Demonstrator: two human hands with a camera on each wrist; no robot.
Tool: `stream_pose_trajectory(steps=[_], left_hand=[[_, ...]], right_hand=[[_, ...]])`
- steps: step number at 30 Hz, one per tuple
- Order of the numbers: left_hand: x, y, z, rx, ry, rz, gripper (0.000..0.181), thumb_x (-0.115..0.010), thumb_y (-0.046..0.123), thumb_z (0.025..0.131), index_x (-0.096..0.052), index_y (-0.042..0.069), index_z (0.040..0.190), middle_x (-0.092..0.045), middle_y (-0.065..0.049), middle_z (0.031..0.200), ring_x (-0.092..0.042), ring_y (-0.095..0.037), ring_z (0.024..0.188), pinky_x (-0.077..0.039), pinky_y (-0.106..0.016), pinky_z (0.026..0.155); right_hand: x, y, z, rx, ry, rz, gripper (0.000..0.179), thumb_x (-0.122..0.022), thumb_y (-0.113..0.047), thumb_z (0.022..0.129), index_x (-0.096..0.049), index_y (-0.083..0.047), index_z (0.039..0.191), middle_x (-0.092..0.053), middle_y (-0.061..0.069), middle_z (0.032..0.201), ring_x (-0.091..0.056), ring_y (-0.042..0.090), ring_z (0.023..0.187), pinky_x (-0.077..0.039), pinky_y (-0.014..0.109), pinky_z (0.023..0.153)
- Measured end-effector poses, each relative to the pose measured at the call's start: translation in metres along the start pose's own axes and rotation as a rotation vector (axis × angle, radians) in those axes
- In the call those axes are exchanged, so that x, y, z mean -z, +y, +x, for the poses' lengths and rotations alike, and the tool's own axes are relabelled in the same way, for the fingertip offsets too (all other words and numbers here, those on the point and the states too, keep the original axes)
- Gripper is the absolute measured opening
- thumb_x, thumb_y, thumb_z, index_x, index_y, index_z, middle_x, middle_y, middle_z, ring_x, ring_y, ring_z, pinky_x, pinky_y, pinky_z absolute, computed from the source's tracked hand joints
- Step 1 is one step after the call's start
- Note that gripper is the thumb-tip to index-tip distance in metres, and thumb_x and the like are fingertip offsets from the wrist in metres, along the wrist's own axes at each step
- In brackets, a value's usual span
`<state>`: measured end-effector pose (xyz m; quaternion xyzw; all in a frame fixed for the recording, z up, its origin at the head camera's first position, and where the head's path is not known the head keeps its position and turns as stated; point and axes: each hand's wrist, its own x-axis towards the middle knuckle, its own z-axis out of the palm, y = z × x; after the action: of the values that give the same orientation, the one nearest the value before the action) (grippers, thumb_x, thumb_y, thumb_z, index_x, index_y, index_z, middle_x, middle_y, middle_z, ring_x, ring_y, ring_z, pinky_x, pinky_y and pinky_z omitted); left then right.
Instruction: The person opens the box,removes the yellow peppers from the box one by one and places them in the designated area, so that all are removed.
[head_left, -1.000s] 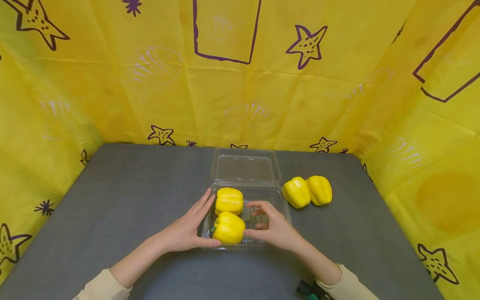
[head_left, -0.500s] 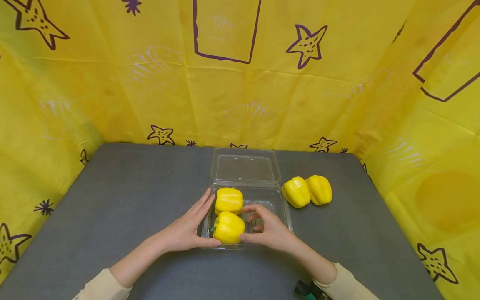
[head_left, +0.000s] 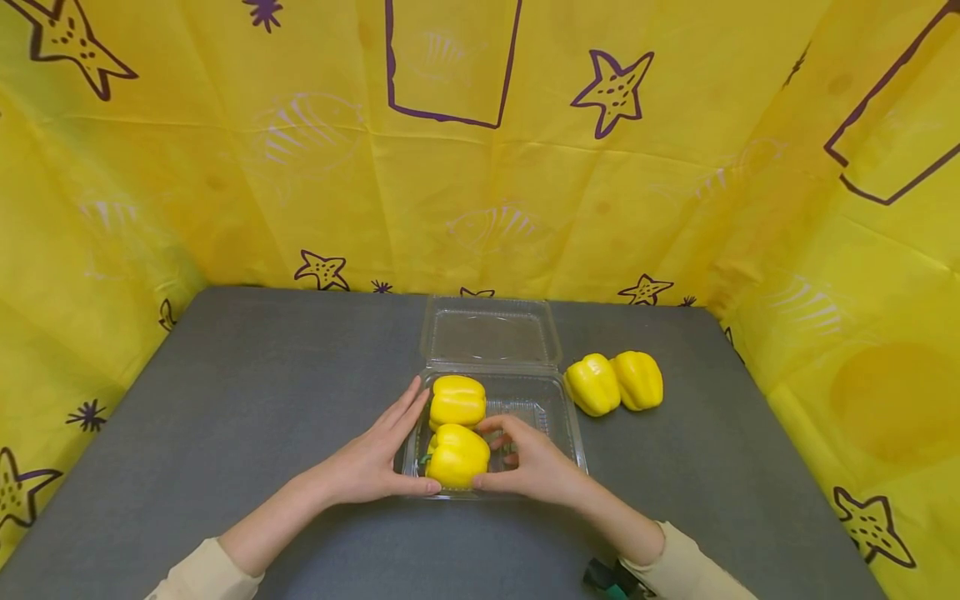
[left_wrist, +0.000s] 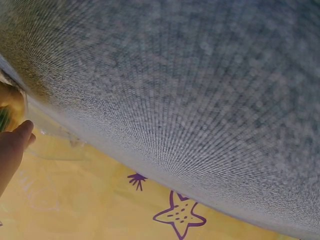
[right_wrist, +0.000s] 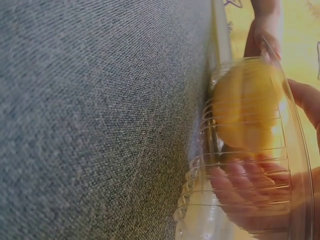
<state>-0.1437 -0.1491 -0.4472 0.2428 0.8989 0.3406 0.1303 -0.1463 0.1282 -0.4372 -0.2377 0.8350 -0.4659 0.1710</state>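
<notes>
In the head view, a yellow bell pepper [head_left: 457, 457] with a green stem lies at the near left of a clear plastic clamshell container [head_left: 576, 433]. Behind it sits a second yellow bell pepper [head_left: 458, 400]. My left hand [head_left: 378, 454] rests along the container's left side, its fingers straight and its thumb at the front left corner. At the near pepper's right end, my right hand [head_left: 528, 462] holds it between thumb and curled fingers. Seen through the plastic in the right wrist view, the right fingers [right_wrist: 240, 180] are inside the container beside the near pepper [right_wrist: 245, 110].
The container's lid [head_left: 491, 335] lies folded back, away from me. Two more yellow bell peppers [head_left: 594, 385] lie side by side on the grey table [head_left: 300, 358] to the right. A dark object [head_left: 611, 579] shows by the right sleeve. Yellow printed cloth [head_left: 480, 175] surrounds the table.
My right hand has moved left and slightly toward me, its fingers and thumb closing in on the near pepper's right end. The left hand and the other peppers have stayed put.
</notes>
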Motion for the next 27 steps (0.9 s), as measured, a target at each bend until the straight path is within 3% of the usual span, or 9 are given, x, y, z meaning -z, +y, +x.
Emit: stream_pose_trajectory(steps=[12, 27], left_hand=[[0.0002, 0.0007, -0.0007, 0.006, 0.001, 0.003, 0.121, -0.071, 0.070, 0.072, -0.002, 0.022, 0.158, 0.010, 0.003, 0.163, -0.009, -0.032, 0.147, -0.029, -0.063, 0.106], [-0.0004, -0.0010, 0.0001, 0.009, -0.002, 0.009, 0.120, -0.071, 0.070, 0.072, -0.002, 0.024, 0.158, 0.010, 0.004, 0.163, -0.010, -0.031, 0.147, -0.031, -0.062, 0.105]], right_hand=[[-0.0026, -0.0007, 0.0051, -0.024, -0.055, -0.066, 0.064, -0.081, -0.036, 0.079, -0.054, -0.010, 0.130, -0.058, 0.000, 0.123, -0.058, 0.018, 0.102, -0.054, 0.031, 0.080], [-0.0037, 0.0018, 0.0090, -0.018, -0.080, -0.051, 0.058, -0.080, -0.035, 0.081, -0.056, -0.010, 0.127, -0.061, -0.001, 0.118, -0.060, 0.016, 0.098, -0.054, 0.028, 0.078]])
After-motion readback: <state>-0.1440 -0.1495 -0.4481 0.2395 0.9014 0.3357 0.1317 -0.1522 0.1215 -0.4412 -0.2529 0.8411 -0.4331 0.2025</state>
